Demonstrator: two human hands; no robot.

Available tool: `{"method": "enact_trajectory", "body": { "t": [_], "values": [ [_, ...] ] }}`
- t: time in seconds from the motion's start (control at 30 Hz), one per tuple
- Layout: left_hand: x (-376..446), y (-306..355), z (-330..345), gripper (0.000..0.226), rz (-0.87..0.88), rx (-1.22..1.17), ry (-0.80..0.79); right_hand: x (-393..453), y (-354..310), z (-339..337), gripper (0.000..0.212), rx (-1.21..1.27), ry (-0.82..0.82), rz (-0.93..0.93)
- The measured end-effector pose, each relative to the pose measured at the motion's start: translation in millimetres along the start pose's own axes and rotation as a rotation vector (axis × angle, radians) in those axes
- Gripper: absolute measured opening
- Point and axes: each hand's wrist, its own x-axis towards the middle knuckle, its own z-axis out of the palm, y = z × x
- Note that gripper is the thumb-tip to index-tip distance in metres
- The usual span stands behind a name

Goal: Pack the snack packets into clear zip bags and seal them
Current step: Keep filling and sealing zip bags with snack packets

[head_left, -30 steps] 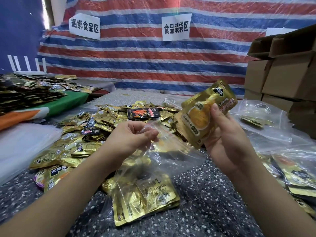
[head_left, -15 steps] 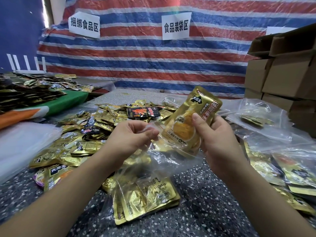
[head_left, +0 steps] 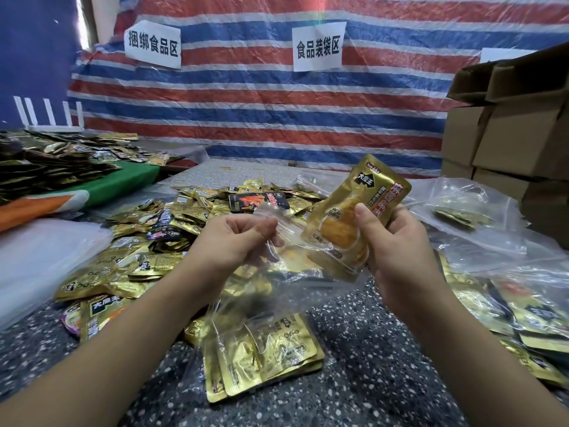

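Resting in right hand: gold packet

Loose packets piled left of the left hand, filled bags right of the right hand, boxes behind

I am reading 捆绑食品区 in black on the left white sign hanging on the striped tarp, and 食品装袋区 on the middle white sign beside it. The gold packet my right hand is holding is showing 大魔王 in white on a black diamond, with red-panel lettering I am failing to make out. The same 大魔王 is showing on a loose gold packet lying on the desk at lower left.
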Motion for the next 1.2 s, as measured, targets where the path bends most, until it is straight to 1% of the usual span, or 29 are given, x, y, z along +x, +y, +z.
{"method": "enact_trajectory", "body": {
  "t": [0.07, 0.1, 0.2, 0.23, 0.3, 0.37, 0.4, 0.47, 0.6, 0.73, 0.9, 1.0, 1.1, 1.17, 1.2],
  "values": [
    [0.8, -1.2, -0.1, 0.024, -0.005, -0.016, 0.003, -0.7, -0.4, 0.1, 0.013, -0.015, 0.001, 0.001],
    [1.3, -1.6, 0.0, 0.024, -0.007, -0.019, 0.001, -1.7, -1.1, -0.3, 0.015, -0.024, -0.015, 0.003],
    [2.0, -2.8, -1.1, 0.025, -0.008, -0.012, -0.001, -6.6, -4.1, -0.5, 0.03, -0.114, -0.146, -0.026],
    [1.4, -2.8, -1.2, 0.026, -0.001, -0.003, 0.0, -8.8, -5.4, 0.5, 0.032, -0.163, -0.194, -0.052],
    [-0.3, -2.2, 0.2, 0.028, 0.023, 0.031, -0.002, -11.9, -6.2, 2.9, 0.027, -0.239, -0.259, -0.086],
    [-1.3, -1.9, 2.7, 0.032, 0.034, 0.07, -0.005, -12.4, -5.0, 4.1, 0.015, -0.299, -0.303, -0.081],
    [-1.6, -1.6, 4.0, 0.035, 0.038, 0.088, -0.005, -12.1, -4.2, 3.8, 0.013, -0.332, -0.322, -0.069],
    [-2.3, -0.4, 5.7, 0.041, 0.056, 0.124, -0.001, -11.8, -5.4, 2.3, 0.015, -0.401, -0.361, -0.042],
    [-4.2, -0.5, 9.0, 0.041, 0.134, 0.171, -0.007, -12.2, -13.0, -2.2, 0.02, -0.523, -0.501, -0.011],
    [-4.8, -5.6, 12.4, 0.037, 0.155, 0.189, -0.036, -11.8, -18.0, -2.6, 0.013, -0.715, -0.531, -0.064],
    [-7.1, -7.4, 15.5, 0.044, 0.23, 0.192, -0.081, -13.3, -25.2, -6.3, 0.014, -0.727, -0.636, 0.026],
    [-7.7, -9.6, 17.4, 0.051, 0.256, 0.193, -0.106, -11.3, -25.5, -10.1, 0.011, -0.729, -0.642, 0.064],
    [-9.0, -12.2, 17.8, 0.047, 0.304, 0.25, -0.1, -9.1, -24.2, -11.7, 0.009, -0.75, -0.659, 0.119],
    [-10.5, -14.0, 17.0, 0.039, 0.338, 0.369, -0.074, -9.8, -25.8, -9.5, 0.005, -0.804, -0.715, 0.122],
    [-11.6, -14.3, 16.6, 0.036, 0.346, 0.424, -0.069, -11.7, -27.6, -7.1, 0.007, -0.853, -0.747, 0.108]
  ]
}}
